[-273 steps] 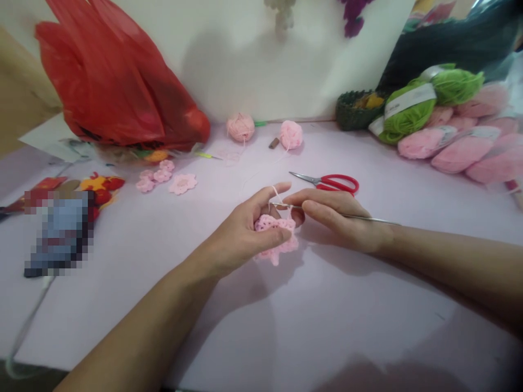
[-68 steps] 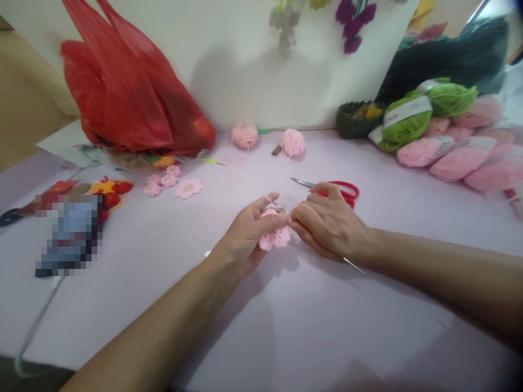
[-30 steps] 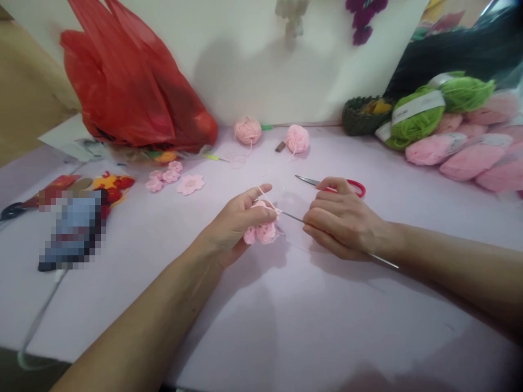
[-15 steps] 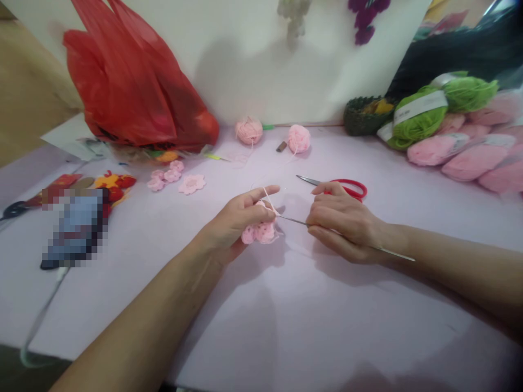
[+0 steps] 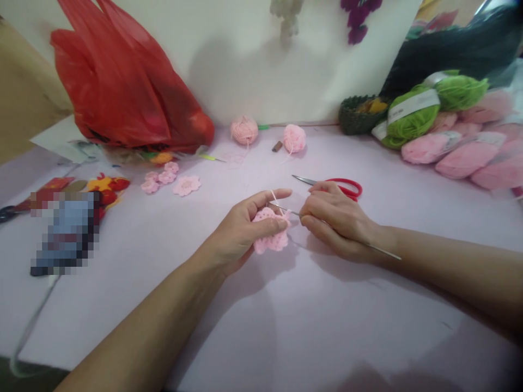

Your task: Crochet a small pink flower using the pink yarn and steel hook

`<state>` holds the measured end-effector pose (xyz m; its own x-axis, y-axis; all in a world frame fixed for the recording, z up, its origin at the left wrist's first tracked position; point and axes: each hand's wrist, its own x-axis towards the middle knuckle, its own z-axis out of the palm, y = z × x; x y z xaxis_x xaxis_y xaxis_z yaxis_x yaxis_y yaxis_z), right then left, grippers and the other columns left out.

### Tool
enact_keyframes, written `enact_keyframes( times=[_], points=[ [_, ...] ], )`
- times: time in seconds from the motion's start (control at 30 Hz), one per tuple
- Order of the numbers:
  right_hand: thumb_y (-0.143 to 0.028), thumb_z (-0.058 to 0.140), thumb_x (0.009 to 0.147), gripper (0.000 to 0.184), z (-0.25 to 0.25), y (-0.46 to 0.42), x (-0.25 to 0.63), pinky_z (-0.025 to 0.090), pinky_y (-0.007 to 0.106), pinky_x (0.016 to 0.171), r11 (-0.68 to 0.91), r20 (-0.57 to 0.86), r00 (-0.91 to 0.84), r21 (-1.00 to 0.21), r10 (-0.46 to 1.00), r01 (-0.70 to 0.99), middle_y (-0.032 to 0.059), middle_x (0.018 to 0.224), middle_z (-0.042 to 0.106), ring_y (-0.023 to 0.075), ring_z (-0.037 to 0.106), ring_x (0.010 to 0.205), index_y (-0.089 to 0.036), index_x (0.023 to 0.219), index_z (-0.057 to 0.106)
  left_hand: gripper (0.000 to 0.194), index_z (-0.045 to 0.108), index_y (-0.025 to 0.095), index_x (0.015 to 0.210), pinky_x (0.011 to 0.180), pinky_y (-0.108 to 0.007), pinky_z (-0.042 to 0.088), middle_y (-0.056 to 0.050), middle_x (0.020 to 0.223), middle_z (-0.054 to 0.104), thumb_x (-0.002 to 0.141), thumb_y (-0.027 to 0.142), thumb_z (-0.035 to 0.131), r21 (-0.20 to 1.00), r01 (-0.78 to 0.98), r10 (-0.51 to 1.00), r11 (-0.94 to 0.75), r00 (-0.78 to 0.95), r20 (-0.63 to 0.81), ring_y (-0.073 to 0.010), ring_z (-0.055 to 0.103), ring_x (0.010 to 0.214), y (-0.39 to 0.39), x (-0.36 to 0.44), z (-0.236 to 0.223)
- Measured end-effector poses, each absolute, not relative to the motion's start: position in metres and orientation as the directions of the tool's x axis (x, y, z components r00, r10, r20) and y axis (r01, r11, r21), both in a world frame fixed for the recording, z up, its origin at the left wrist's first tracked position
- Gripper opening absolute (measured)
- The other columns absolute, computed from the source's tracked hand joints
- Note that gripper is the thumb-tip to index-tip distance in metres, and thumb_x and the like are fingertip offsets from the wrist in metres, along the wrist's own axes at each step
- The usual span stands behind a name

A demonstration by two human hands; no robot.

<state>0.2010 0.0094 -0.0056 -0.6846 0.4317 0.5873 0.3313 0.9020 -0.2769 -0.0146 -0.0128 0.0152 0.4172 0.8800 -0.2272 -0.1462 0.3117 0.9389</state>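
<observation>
Hands (image 5: 241, 226) (image 5: 340, 220) drawn closer together, left pinching pink crochet (image 5: 272, 243), right gripping hook (image 5: 384, 251)

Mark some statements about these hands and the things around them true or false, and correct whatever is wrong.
1. The left hand holds a pink crocheted piece. True.
2. The right hand grips the red-handled scissors. False: it holds a metal crochet hook; the scissors lie on the table, partly hidden behind that hand.
3. A strand of yarn passes over the left index finger. True.
4. The green yarn skeins lie against the red plastic bag. False: they lie at the right with the pink skeins; the bag is at the left.
5. Two pink yarn balls sit apart near the table's back edge. True.
</observation>
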Motion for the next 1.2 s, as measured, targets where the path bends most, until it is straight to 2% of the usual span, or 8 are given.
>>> enact_keyframes(
  times=[0.3,0.43,0.6,0.77,0.83,0.9,1.07,1.2],
  points=[
    [-0.018,0.037,0.101,0.025,-0.005,0.008,0.199,0.040,0.041,0.089,0.905,0.581,-0.694,-0.292,0.425,0.310,0.0006,0.071,0.052,0.0122,0.040,0.064,-0.016,0.082,0.053,0.052,0.058,0.020,0.133,0.060,-0.018,0.042,0.002,0.088,0.058,0.084,0.024,0.075,0.953,-0.128,0.898,0.276,0.388,-0.208,-0.0043,0.053,0.068,-0.013,-0.013,0.014],
    [-0.017,0.035,0.101,0.027,-0.007,0.006,0.197,0.040,0.040,0.089,0.907,0.568,-0.707,-0.263,0.421,0.330,-0.0001,0.070,0.052,0.0125,0.041,0.063,-0.016,0.081,0.054,0.060,0.051,0.022,0.140,0.062,-0.020,0.044,0.003,0.086,0.055,0.084,0.025,0.073,0.978,0.003,0.920,0.207,0.339,-0.196,-0.0064,0.054,0.070,-0.015,-0.011,0.014],
    [-0.021,0.036,0.101,0.027,-0.011,0.000,0.191,0.036,0.043,0.095,0.877,0.530,-0.721,-0.103,0.447,0.469,-0.0003,0.070,0.056,0.0146,0.045,0.065,-0.017,0.082,0.056,0.073,0.039,0.023,0.150,0.071,-0.027,0.048,0.002,0.088,0.057,0.084,0.028,0.070,0.952,0.305,0.972,0.035,0.211,-0.104,-0.0124,0.057,0.077,-0.017,-0.004,0.012],
    [-0.021,0.040,0.098,0.026,-0.006,-0.008,0.186,0.035,0.043,0.089,0.771,0.529,-0.696,0.117,0.485,0.626,0.0000,0.065,0.055,0.0176,0.045,0.062,-0.018,0.077,0.055,0.072,0.037,0.021,0.150,0.084,-0.033,0.048,0.002,0.084,0.058,0.085,0.027,0.068,0.934,0.346,0.990,-0.086,0.133,0.042,-0.0156,0.058,0.081,-0.024,0.006,0.005],
    [-0.020,0.042,0.097,0.025,-0.005,-0.009,0.184,0.034,0.043,0.086,0.733,0.528,-0.687,0.165,0.499,0.660,0.0008,0.065,0.055,0.0189,0.046,0.062,-0.018,0.076,0.055,0.069,0.039,0.022,0.149,0.090,-0.032,0.045,0.001,0.086,0.061,0.086,0.025,0.068,0.938,0.311,0.986,-0.152,0.106,0.125,-0.0160,0.058,0.086,-0.027,0.009,0.003],
    [-0.019,0.042,0.097,0.025,-0.005,-0.007,0.184,0.034,0.043,0.085,0.719,0.541,-0.673,0.169,0.505,0.675,0.0012,0.066,0.056,0.0194,0.048,0.063,-0.018,0.076,0.055,0.066,0.043,0.026,0.146,0.083,-0.031,0.046,0.001,0.089,0.061,0.086,0.027,0.070,0.967,0.213,0.989,-0.141,0.073,0.129,-0.0153,0.058,0.082,-0.029,0.011,0.003],
    [-0.023,0.040,0.100,0.028,-0.012,0.002,0.186,0.034,0.041,0.087,0.746,0.596,-0.642,0.105,0.482,0.658,0.0003,0.067,0.057,0.0181,0.049,0.064,-0.017,0.078,0.056,0.067,0.048,0.023,0.141,0.059,-0.023,0.041,0.005,0.080,0.056,0.081,0.027,0.076,0.953,-0.223,0.970,0.204,0.178,-0.166,-0.0081,0.052,0.062,-0.024,0.009,0.008],
    [-0.024,0.038,0.102,0.026,-0.013,0.006,0.190,0.036,0.040,0.091,0.844,0.598,-0.679,0.009,0.425,0.536,0.0005,0.071,0.059,0.0168,0.050,0.068,-0.017,0.084,0.055,0.072,0.050,0.020,0.141,0.057,-0.020,0.040,0.007,0.075,0.053,0.076,0.017,0.080,0.886,-0.286,0.906,0.366,0.325,-0.269,-0.0046,0.050,0.059,-0.019,0.000,0.015]
  ],
)
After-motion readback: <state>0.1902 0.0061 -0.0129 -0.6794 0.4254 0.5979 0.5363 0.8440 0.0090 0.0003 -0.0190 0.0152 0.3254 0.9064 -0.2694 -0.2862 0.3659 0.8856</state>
